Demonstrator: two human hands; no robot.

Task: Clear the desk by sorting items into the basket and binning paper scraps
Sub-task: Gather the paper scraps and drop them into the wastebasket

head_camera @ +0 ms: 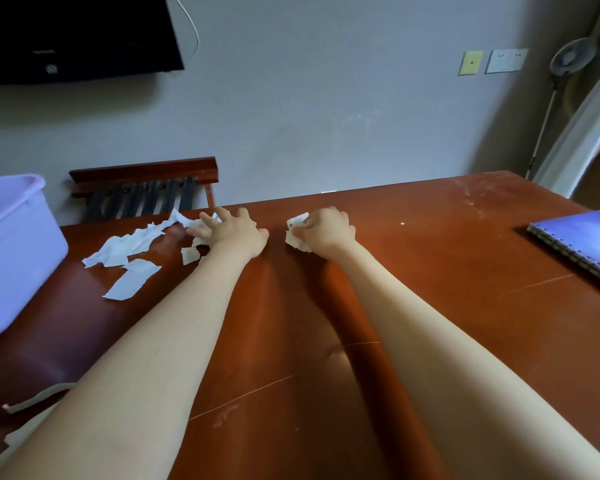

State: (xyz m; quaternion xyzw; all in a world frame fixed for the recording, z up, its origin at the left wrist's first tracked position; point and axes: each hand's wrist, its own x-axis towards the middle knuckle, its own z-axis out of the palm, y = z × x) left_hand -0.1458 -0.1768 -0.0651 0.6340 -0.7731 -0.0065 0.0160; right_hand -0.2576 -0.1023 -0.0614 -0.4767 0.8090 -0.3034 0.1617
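Both hands are out at the far edge of the reddish-brown wooden tabletop [413, 289]. The right hand [326, 232] is clenched around a crumpled white paper wad [297, 230]. The left hand [231, 233] has its fingers spread flat on the torn white paper scraps [129, 251], probably just pressing them. A lilac plastic basket [14, 244] sits just left of the scraps, and a blue spiral-bound notebook [582, 240] lies far right.

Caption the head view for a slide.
Left hand rests on loose paper scraps, right hand grips gathered scraps, on a brown desk between a lilac basket and a spiral notebook.
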